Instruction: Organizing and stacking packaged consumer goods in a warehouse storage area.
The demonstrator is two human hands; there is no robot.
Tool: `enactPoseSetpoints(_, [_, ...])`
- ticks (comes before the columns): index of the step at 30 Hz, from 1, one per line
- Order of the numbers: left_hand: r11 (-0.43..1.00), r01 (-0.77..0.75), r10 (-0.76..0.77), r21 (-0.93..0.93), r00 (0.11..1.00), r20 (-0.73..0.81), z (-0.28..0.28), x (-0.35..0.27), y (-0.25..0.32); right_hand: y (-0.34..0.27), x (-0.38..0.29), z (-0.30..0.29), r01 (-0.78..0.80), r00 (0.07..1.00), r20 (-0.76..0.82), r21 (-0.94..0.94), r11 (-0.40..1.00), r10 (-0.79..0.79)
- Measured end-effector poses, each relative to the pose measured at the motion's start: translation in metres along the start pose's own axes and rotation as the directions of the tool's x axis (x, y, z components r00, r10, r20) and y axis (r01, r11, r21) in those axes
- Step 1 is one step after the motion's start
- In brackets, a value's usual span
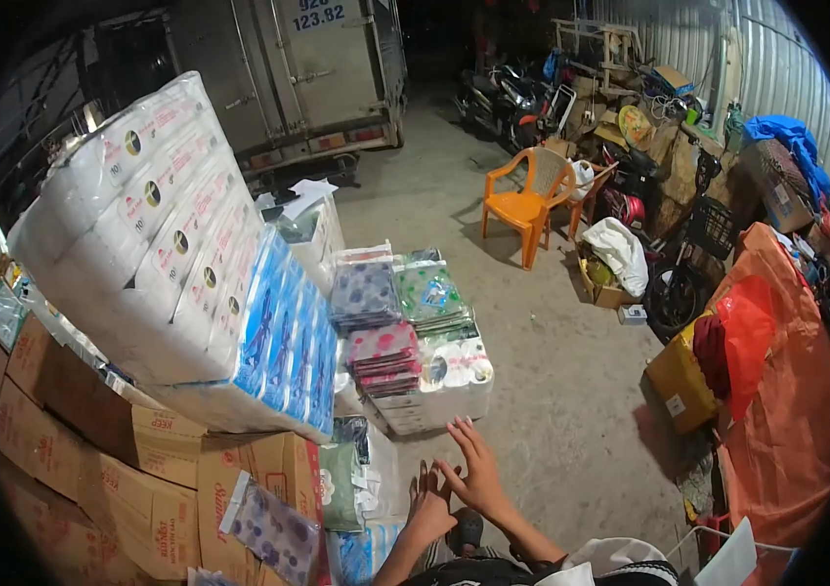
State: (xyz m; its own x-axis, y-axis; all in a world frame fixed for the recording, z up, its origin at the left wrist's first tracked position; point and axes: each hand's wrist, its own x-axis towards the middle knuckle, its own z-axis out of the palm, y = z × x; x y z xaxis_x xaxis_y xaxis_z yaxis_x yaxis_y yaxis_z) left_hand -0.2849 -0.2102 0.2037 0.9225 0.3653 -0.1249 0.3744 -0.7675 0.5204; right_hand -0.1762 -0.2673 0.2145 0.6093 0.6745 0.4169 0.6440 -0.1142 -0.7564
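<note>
My left hand (429,507) and my right hand (478,475) are raised in front of my body, close together, fingers spread and both holding nothing. Whether they touch cannot be made out. Beyond them sits a plastic-wrapped pack of paper rolls (459,366), carrying a pile of pink-dotted folded packets (384,355). Behind that pile are blue-grey dotted packets (365,293) and green-patterned packets (431,293). To the left of my left hand lies a green packet (341,483). A purple-dotted packet (275,524) rests on a cardboard box (239,469).
Tall wrapped paper-roll packs (158,220) and a blue-white pack (286,344) stand on cardboard boxes (140,513) at left. A truck (312,80) is parked behind. Orange plastic chairs (521,205), motorbikes (510,102), an orange tarp (788,439) and a yellow box (682,373) line the right.
</note>
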Motion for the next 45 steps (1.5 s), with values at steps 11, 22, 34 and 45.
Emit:
enactPoseSetpoints(11, [0.994, 0.075, -0.069, 0.076, 0.994, -0.081, -0.017, -0.017, -0.008, -0.009, -0.002, 0.0, -0.004, 1.0, -0.008, -0.008, 1.0, 0.004])
enactPoseSetpoints(22, [0.981, 0.189, -0.181, 0.053, 0.975, -0.133, -0.02, -0.069, -0.045, -0.043, -0.037, 0.05, 0.038, 0.981, 0.19, -0.067, 0.997, -0.025])
enactPoseSetpoints(34, [0.921, 0.37, -0.387, -0.124, 0.831, -0.399, -0.038, -0.154, -0.095, -0.096, -0.066, 0.119, 0.161, 0.849, 0.509, 0.005, 0.987, -0.141])
enactPoseSetpoints(45, [0.618, 0.705, -0.769, -0.349, 0.447, -0.457, 0.011, -0.246, -0.174, -0.11, -0.098, 0.22, 0.217, 0.758, 0.596, 0.153, 0.964, -0.266])
